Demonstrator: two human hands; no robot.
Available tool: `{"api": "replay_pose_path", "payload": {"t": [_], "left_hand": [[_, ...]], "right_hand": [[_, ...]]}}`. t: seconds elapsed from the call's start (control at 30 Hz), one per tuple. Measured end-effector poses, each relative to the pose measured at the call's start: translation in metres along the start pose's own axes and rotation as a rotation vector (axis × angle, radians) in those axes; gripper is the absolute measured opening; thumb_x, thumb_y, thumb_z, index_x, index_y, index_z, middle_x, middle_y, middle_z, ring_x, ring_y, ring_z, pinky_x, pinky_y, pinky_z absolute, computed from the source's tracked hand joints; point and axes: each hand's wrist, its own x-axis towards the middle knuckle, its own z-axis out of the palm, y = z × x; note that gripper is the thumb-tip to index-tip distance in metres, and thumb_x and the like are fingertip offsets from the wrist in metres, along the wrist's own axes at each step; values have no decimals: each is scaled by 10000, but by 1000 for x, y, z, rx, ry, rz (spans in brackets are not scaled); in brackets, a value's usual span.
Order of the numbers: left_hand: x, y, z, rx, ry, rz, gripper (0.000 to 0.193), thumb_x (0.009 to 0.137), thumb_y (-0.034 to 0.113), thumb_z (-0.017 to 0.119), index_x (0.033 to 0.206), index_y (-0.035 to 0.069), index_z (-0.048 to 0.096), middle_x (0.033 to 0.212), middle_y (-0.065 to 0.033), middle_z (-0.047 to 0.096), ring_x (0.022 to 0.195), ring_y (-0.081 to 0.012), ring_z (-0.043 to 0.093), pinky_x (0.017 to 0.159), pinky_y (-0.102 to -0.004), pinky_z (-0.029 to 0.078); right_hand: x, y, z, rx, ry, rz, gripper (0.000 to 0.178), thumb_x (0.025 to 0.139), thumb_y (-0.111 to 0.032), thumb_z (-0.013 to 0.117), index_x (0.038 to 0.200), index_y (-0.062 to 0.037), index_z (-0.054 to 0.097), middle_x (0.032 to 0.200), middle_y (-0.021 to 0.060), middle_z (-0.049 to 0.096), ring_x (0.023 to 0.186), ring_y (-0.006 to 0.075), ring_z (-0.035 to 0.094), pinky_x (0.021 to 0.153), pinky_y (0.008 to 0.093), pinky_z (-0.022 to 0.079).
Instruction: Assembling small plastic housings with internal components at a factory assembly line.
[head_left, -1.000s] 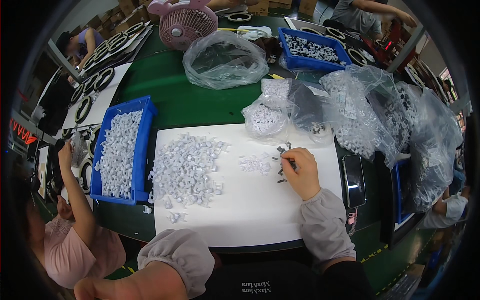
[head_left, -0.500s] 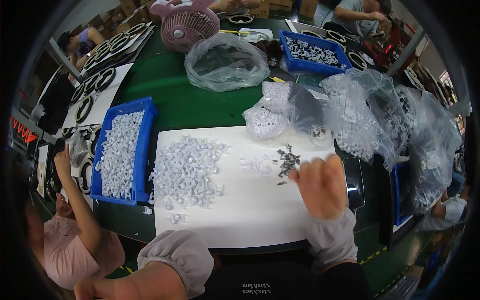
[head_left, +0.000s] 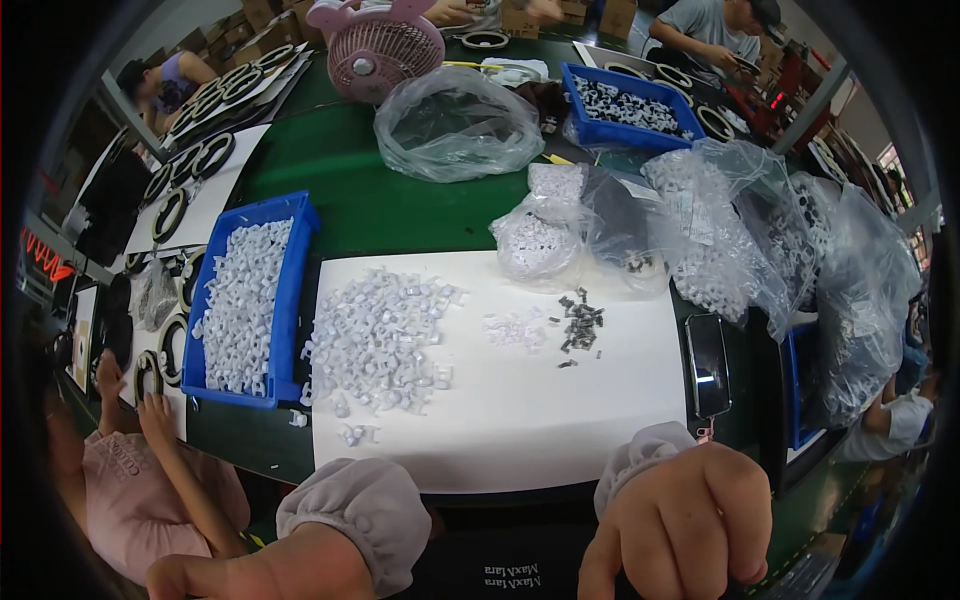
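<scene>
White paper sheet point(head_left: 520, 420) lies on the green counter point(head_left: 390, 205), at its near edge. On the sheet: heap of small white plastic clips point(head_left: 375, 340) at left, small cluster of dark metal pieces point(head_left: 580, 325) right of centre, a few clear bits point(head_left: 515, 330) between them. Blue plastic tray of white clips point(head_left: 245, 300) just left of the sheet. Black phone point(head_left: 706, 365) off its right edge. Clear plastic bags point(head_left: 700, 240) behind and right; pink fan point(head_left: 378, 45) at the far edge.
</scene>
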Motion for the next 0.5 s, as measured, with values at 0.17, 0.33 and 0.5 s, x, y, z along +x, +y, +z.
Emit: {"api": "replay_pose_path", "payload": {"t": [0.17, 0.33, 0.5], "left_hand": [[3, -1, 4, -893, 46, 113, 524, 862, 540, 495, 1359, 396, 412, 1483, 58, 278, 1288, -347, 301, 929, -791, 21], [0, 4, -10, -19, -130, -18, 468, 900, 488, 463, 1356, 396, 412, 1488, 73, 279, 1310, -305, 293, 1010, -651, 166], [3, -3, 9, -779, -24, 122, 406, 930, 445, 420, 1331, 387, 443, 1482, 112, 301, 1349, -221, 270, 1039, -516, 239]], "right_hand": [[3, -1, 2, -7, -38, 13, 145, 864, -76, 651, 978, -45, 566, 850, 107, 626, 731, 226, 548, 927, 589, 412], [3, -3, 4, -11, -32, 10, 134, 861, -69, 651, 963, -41, 570, 847, 110, 627, 729, 231, 546, 935, 600, 401], [4, -5, 7, -5, -53, 36, 140, 851, -58, 654, 959, -33, 569, 837, 112, 622, 725, 235, 542, 925, 618, 394]]}}
